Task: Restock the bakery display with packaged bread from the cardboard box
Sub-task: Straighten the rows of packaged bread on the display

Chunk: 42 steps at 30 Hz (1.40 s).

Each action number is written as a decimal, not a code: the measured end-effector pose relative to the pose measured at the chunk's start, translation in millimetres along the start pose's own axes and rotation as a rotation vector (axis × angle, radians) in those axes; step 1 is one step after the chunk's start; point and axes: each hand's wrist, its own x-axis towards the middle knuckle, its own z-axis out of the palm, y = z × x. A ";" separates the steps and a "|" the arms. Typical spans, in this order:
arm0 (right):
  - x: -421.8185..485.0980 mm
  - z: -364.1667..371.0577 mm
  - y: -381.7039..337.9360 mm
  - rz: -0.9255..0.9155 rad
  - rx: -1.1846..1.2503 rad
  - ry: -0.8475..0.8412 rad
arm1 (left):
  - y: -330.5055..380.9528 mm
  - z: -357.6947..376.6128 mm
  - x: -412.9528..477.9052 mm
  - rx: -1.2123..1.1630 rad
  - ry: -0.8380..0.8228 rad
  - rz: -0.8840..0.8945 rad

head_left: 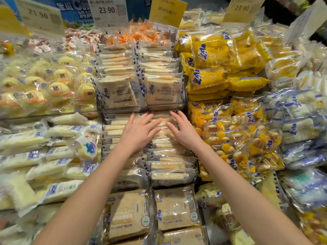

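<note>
Both hands flat, fingers straight: left hand (pixel 139 131) and right hand (pixel 184 129) press on the sandwich bread packs (pixel 168 167), gripping nothing. Packs are flat pale-tan slices in glossy clear film with blue-white checked edges, stood on edge in two rows mid-display. Clear plastic divider (pixel 141 108) just beyond fingertips.

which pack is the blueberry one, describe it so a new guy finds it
Find the middle column of flat sliced-bread packs that the left hand rests on. Just left of that column, at the edge of the pale bread pile, lies the blueberry pack. It alone shows a round blue berry picture; its neighbours carry only blue text labels.
</note>
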 end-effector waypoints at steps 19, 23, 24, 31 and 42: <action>-19.1 -3.4 1.9 0.003 0.083 0.174 | -7.1 -1.0 4.4 -0.019 -0.015 0.205; -12.1 -7.6 5.7 0.004 0.033 0.201 | -2.3 -2.9 7.5 -0.125 0.007 0.227; -8.9 -7.5 6.0 0.011 0.010 0.214 | -5.8 -4.3 5.2 -0.215 0.071 0.193; 0.8 -1.9 1.6 -0.050 -0.165 0.277 | -37.9 -6.8 -9.8 -0.297 0.141 0.042; 4.5 -5.0 13.9 -0.067 -0.155 0.238 | -32.8 -9.8 -7.8 -0.170 0.054 0.062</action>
